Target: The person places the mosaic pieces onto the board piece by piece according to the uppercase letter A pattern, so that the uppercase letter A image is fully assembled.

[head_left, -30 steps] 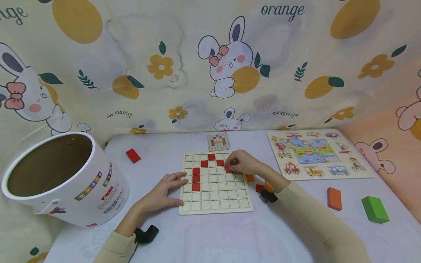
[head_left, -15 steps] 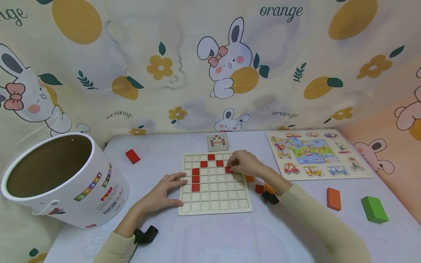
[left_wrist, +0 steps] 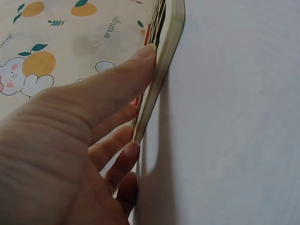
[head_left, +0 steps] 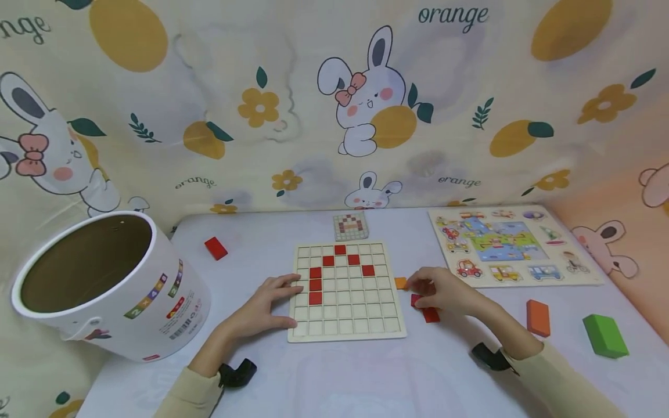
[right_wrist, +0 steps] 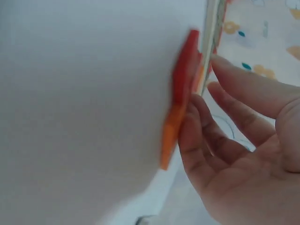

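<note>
A cream grid board (head_left: 360,310) lies on the table with several red square tiles (head_left: 315,284) in its cells. My left hand (head_left: 266,305) rests at the board's left edge, its thumb and fingers spread against the rim. To the right of the board, my right hand (head_left: 444,293) hovers over loose red tiles (head_left: 431,315), thumb and fingers apart. In the right wrist view, a red tile (right_wrist: 185,68) and an orange tile (right_wrist: 171,136) lie close by the fingers. Another orange tile (head_left: 400,283) shows beside the board's right edge.
A small pattern card (head_left: 351,226) lies behind the board. On the left stands a white bucket (head_left: 177,325), with a red block (head_left: 216,248) behind it. A vehicle puzzle (head_left: 444,255), an orange block (head_left: 538,317) and a green block (head_left: 605,335) sit on the right.
My right hand has let go of a red tile in the board's upper right and moved right and nearer, over the loose tiles. The left hand has stayed at the board's edge.
</note>
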`<action>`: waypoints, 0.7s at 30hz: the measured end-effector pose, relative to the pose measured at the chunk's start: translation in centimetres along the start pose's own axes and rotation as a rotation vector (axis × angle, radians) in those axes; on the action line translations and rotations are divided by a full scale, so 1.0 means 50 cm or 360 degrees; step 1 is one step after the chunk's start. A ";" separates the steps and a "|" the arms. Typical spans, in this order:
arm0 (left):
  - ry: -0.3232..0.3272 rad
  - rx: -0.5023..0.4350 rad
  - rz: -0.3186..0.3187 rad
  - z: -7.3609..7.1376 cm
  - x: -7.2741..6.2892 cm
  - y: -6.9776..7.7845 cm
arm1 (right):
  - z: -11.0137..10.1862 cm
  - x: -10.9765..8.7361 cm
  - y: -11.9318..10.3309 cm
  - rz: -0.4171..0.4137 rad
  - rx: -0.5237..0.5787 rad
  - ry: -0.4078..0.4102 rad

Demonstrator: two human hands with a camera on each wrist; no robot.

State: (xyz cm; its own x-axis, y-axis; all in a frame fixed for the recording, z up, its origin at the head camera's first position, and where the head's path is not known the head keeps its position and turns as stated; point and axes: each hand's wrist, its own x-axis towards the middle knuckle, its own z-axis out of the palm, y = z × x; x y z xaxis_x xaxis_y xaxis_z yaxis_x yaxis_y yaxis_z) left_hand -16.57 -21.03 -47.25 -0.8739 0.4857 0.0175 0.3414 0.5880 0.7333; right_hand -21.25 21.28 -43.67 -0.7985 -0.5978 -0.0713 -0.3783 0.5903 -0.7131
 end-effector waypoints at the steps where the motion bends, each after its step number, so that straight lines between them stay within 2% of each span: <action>1: 0.0001 0.0006 -0.0002 0.000 0.000 0.000 | 0.005 -0.003 0.000 -0.0005 0.0000 0.0006; 13: 0.0001 0.0035 -0.0019 0.001 -0.001 -0.005 | 0.017 -0.003 -0.026 0.0126 -0.0096 -0.0022; 21: -0.0003 0.0013 -0.0021 0.000 -0.001 0.002 | 0.018 0.015 -0.036 0.0004 0.0000 -0.0092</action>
State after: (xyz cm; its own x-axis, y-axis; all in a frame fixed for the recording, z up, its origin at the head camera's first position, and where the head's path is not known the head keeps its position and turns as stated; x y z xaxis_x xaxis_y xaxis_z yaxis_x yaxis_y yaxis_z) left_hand -16.47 -21.00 -47.19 -0.8778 0.4790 0.0064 0.3325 0.5996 0.7279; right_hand -20.76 19.26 -43.05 -0.7709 -0.6268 -0.1133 -0.3763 0.5916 -0.7130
